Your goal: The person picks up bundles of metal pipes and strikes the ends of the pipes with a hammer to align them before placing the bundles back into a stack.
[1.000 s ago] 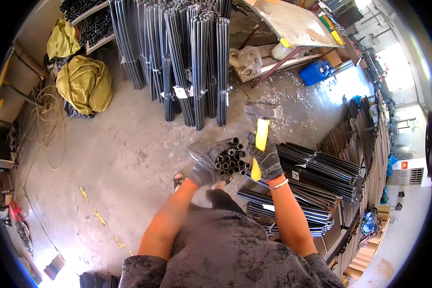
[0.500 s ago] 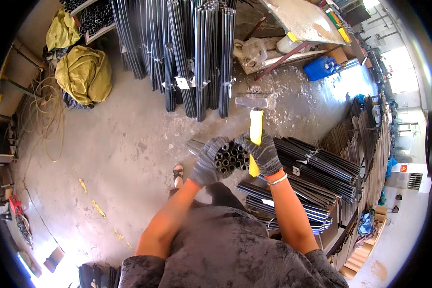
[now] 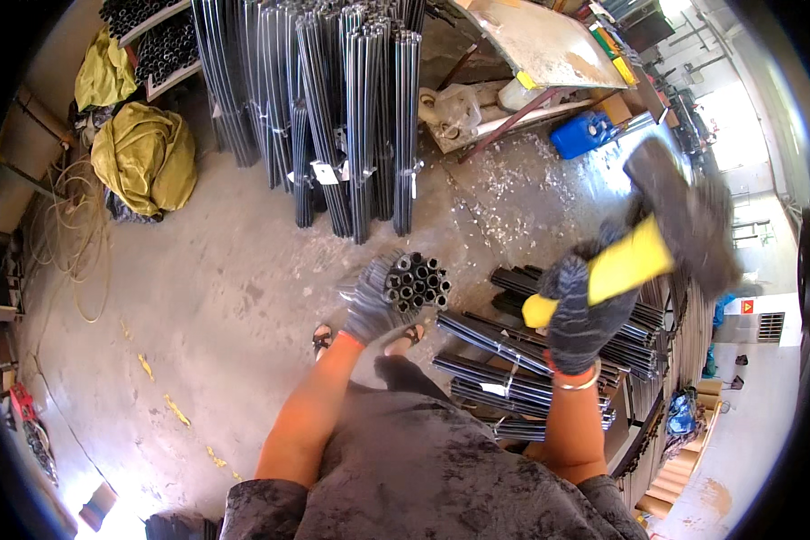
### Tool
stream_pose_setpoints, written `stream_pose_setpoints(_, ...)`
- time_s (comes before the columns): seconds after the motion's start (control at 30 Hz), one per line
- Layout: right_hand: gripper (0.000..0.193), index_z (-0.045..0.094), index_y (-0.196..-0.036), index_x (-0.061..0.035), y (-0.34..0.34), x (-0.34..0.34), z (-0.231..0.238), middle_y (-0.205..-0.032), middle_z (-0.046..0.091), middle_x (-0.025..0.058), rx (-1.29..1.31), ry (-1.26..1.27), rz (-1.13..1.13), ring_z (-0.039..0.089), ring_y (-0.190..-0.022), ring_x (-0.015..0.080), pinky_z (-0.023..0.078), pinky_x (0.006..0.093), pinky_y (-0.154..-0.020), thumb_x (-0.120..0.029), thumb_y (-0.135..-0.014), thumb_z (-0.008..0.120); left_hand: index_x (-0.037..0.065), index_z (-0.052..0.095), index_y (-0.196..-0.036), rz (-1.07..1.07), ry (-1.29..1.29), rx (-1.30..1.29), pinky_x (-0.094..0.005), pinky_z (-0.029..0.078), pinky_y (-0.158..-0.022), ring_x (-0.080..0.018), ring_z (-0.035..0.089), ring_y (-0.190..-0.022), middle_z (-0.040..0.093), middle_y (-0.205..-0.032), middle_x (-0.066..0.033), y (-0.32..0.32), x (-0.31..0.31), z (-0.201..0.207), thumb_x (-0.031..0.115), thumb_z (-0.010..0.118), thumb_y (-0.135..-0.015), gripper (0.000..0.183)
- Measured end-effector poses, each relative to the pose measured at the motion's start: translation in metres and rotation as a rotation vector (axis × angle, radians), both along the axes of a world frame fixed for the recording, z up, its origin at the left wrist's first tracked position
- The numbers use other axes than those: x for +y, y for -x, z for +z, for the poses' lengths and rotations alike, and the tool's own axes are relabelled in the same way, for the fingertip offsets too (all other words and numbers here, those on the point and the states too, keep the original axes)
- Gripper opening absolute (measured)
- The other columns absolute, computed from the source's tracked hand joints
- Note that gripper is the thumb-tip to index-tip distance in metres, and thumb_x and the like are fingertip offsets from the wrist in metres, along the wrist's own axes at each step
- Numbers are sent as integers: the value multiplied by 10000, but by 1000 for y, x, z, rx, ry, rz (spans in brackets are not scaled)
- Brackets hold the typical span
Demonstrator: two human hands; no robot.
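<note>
My left hand (image 3: 371,301), in a grey knit glove, is wrapped round the upper end of a bundle of metal tubes (image 3: 418,281). The tubes' open round ends face up toward me; their length below is mostly hidden. My right hand (image 3: 578,310), gloved in dark grey, grips the yellow handle of a hammer (image 3: 634,259). This hammer is raised to the right of the bundle, well apart from it. Its dark, blocky head is smeared by motion.
Several tied tube bundles (image 3: 355,135) stand upright ahead. More bundles (image 3: 504,382) lie at my right, below the hammer. A blue jerrycan (image 3: 583,135) stands near a worktable (image 3: 558,45). Yellow sacks (image 3: 144,157) and a coiled hose (image 3: 85,261) are at the left.
My right hand has lifted the hammer up and to the right, away from the bundle. My left hand keeps its hold on the tubes. The whole view has shifted slightly.
</note>
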State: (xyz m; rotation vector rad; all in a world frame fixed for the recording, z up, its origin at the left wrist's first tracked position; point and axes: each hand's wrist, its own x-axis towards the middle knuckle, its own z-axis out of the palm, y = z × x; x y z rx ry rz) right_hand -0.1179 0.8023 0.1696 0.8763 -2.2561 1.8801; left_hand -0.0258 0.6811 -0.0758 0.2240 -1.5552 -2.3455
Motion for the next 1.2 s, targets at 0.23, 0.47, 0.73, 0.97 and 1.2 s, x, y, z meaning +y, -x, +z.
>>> stream_pose_setpoints(0.23,450,504,-1145,12,19,25,-116,-883,613,219,210,-963,138,604,-753,363,497,399,-655,-253,-822,669,46,548,-1178,-131,-1178,91,-508,449,-945,-365,576,-1054,587,-1177,-172,22,-26,4,453,476,-902,497)
stream_pose_setpoints(0.47,144,575,-971,-33,12,-1,0,-765,600,33,35,-180,59,552,-627,137,470,259,-559,-71,-841,623,20,554,-1144,-122,-1252,92,-491,484,-900,-361,588,-1032,591,-1168,-181,22,-15,-1,411,478,-915,459)
stream_pose_setpoints(0.73,261,573,-1013,-38,17,24,-89,-744,594,80,209,-753,153,560,-647,200,490,334,-624,-106,-788,688,27,471,-1291,-166,-1133,140,-527,354,-1034,-392,474,-1193,483,-1313,-226,24,-10,-21,504,409,-916,611)
stream_pose_setpoints(0.97,220,535,-1049,-16,-1,21,-73,-804,601,80,2,-258,132,565,-692,166,480,312,-625,-66,-848,610,56,567,-1099,-217,-1355,142,-521,404,-998,-354,535,-1128,579,-1186,-180,13,-12,18,394,486,-921,391)
stream_pose_setpoints(1.2,222,553,-980,-35,5,10,-47,-719,581,55,-61,-540,105,549,-603,176,467,318,-553,-118,-812,673,56,559,-1113,-193,-1301,83,-535,404,-991,-380,527,-1136,557,-1208,-214,7,-13,16,415,471,-922,416)
